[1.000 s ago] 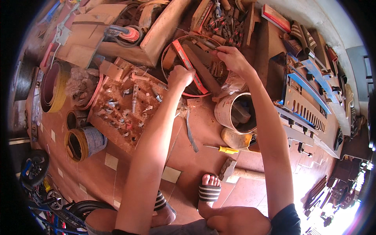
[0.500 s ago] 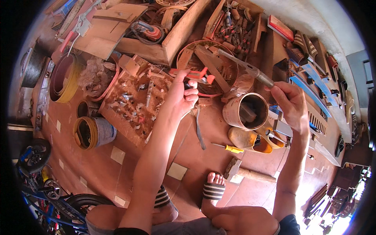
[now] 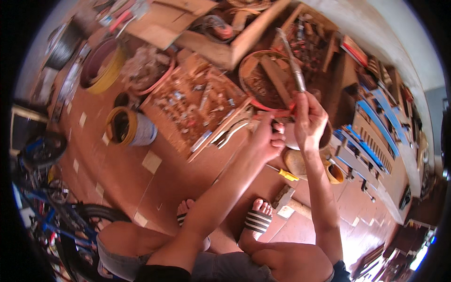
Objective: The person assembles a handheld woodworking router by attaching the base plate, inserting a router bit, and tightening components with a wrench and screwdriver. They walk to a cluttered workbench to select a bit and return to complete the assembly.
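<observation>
My right hand (image 3: 310, 121) is closed round the lower end of a long metal tool with a narrow blade (image 3: 295, 66), its tip pointing up and away. Close beside it, my left hand (image 3: 268, 143) is wrapped round a red tool (image 3: 282, 113), whose kind I cannot make out. The red tool lies near the base of the long tool; whether they touch is unclear. Behind my hands a pale bucket (image 3: 292, 136) is mostly hidden. A round basin with a red rim (image 3: 256, 103) holding wood pieces stands just beyond.
A wooden board (image 3: 176, 115) strewn with shavings and small metal parts lies left of centre. Near my feet are a yellow-handled screwdriver (image 3: 287, 175) and a hammer (image 3: 283, 196). A yellow-rimmed bucket (image 3: 112, 131) stands left; blue-edged bars (image 3: 371, 122) lean right. A bicycle (image 3: 80, 221) occupies the lower left.
My two hands have come together, the left moving right and the right moving inward. The long tool has swung more upright. The view has shifted, and the bucket is now largely covered.
</observation>
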Available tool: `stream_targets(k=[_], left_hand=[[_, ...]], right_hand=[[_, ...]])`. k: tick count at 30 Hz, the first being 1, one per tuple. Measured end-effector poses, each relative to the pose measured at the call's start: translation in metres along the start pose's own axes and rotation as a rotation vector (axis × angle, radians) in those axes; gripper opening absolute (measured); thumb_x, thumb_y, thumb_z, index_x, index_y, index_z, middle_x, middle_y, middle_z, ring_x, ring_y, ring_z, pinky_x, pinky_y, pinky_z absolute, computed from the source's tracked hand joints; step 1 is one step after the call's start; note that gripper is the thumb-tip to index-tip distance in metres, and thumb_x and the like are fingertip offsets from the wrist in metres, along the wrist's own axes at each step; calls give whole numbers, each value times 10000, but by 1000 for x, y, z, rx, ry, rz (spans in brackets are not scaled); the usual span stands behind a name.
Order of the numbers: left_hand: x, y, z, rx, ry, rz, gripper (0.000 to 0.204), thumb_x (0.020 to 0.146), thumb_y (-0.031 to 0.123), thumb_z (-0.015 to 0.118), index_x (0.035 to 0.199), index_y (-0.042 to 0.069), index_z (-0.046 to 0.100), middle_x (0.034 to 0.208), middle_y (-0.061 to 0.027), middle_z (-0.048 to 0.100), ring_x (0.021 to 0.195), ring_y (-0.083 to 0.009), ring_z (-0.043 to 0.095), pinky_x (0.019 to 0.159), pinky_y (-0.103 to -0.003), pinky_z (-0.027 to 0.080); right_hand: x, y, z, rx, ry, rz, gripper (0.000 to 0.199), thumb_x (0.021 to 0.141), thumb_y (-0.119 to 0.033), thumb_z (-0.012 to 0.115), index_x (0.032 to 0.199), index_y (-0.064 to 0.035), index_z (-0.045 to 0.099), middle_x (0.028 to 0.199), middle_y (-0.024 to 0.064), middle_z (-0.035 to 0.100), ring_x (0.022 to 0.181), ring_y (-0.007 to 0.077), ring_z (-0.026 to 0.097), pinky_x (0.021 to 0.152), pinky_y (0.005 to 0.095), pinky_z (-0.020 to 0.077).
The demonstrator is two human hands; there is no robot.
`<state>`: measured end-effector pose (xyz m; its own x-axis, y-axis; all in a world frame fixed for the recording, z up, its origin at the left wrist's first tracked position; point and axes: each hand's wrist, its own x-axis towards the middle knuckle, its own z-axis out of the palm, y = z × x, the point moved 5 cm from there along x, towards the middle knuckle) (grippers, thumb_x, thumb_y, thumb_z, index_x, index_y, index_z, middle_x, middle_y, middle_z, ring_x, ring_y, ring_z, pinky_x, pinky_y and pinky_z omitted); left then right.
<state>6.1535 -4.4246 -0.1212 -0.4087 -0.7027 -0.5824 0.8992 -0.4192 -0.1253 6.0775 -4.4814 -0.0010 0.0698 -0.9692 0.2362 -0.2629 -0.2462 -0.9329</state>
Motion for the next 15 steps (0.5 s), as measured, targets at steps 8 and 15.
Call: stream_targets(k=[8,15], left_hand=[[-2,-1,-71,496,267,92,542,984,611,661,801,107,593,608,50,542,431,-93,406,410,-286,321],[-47,38,-29,1211,58,1196,406,1001,377,751,1100,-16,766,807,-18,711,755,-66,605,694,-266,506]], right_hand=[[-16,42,27,-305,56,-72,247,1059,-218,626,1038,-20,773,640,93,633,577,118,588,561,309,483],[-9,46,36,-260,-16,-68,253,1064,-222,620,1042,-15,765,619,96,622,547,141,576,562,320,493]])
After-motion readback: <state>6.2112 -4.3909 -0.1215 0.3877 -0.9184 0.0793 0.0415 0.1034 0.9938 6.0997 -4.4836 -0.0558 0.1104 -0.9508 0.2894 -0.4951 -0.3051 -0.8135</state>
